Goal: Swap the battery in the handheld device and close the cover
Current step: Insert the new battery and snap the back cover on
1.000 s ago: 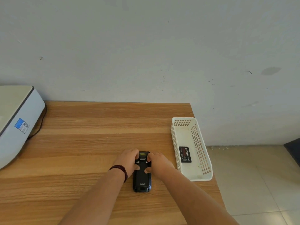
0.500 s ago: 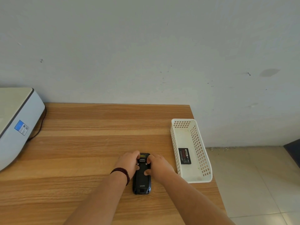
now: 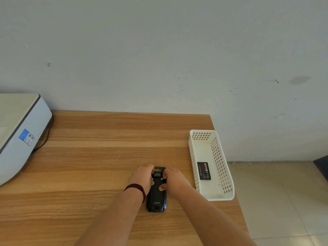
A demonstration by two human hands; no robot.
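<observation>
A black handheld device (image 3: 156, 196) lies back-up on the wooden table (image 3: 106, 139) at lower centre of the frame, the left hand (image 3: 142, 177) and right hand (image 3: 174, 181) on either side of its far end. To its right, at the table's edge, a white perforated plastic basket (image 3: 221, 167) holds a flat black battery (image 3: 203, 170). A white printer (image 3: 19, 132) sits at far left.

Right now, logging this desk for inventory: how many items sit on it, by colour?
Black: 2, handheld device and battery
White: 2, basket and printer
Total: 4
</observation>
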